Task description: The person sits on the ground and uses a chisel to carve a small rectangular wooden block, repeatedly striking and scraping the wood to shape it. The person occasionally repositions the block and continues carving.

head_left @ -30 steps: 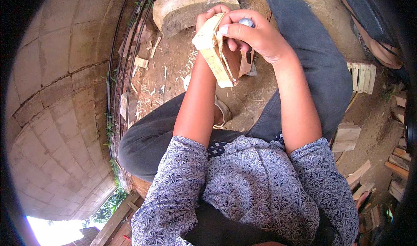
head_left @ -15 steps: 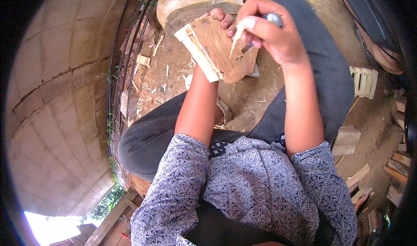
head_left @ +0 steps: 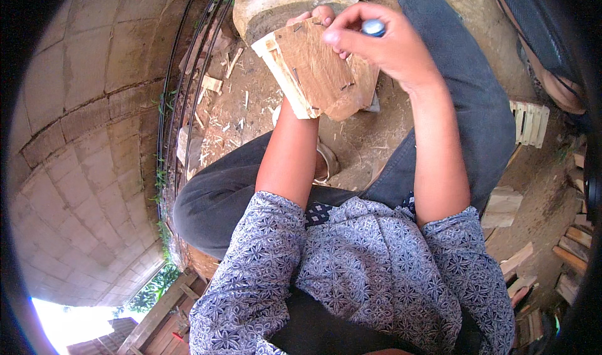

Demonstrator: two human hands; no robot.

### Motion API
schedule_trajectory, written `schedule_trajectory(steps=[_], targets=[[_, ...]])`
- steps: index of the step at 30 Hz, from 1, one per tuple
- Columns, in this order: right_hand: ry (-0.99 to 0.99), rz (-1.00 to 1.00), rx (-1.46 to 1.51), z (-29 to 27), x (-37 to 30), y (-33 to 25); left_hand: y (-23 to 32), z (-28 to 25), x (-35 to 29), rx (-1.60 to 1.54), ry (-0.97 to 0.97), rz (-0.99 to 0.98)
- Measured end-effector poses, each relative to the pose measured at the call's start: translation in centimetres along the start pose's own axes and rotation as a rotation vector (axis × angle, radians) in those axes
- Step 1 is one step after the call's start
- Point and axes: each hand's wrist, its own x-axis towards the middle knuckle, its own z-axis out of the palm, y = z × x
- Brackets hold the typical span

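My left hand (head_left: 322, 14) is closed on the far edge of a small wooden piece (head_left: 320, 66), tilted above the ground. Its brown face has several dark marks that look like nails or staples, and a paler wood strip (head_left: 288, 79) runs along its left side. My right hand (head_left: 392, 47) is closed over the right part of this piece, round a tool with a rounded blue-and-white end (head_left: 373, 27). The rest of the tool is hidden by my hand, so its kind is unclear. My right fingertips are close to the wooden face; I cannot tell if they touch it.
A large pale stone or wood block (head_left: 295, 4) lies beyond my hands. Wood chips (head_left: 219, 126) litter the ground. Dark cables (head_left: 182, 79) run beside a concrete wall (head_left: 88, 142) at left. Wood pieces (head_left: 574, 248) lie at right, and another person's arm (head_left: 552, 82) shows upper right.
My right hand has turned and shifted slightly up and left. The pale sliver and dark shaft seen below it before are now out of sight. My left hand still holds the wooden piece.
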Motion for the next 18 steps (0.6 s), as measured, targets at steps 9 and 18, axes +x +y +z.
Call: schedule_trajectory(steps=[9,18], targets=[[-0.058,0.102,-0.121,1.3,0.1,2.3,0.4,0.5,-0.3,0.079,0.358,0.108],[-0.015,0.097,-0.163,0.6,0.1,2.0,1.5,-4.3,0.9,0.527,0.649,0.237]])
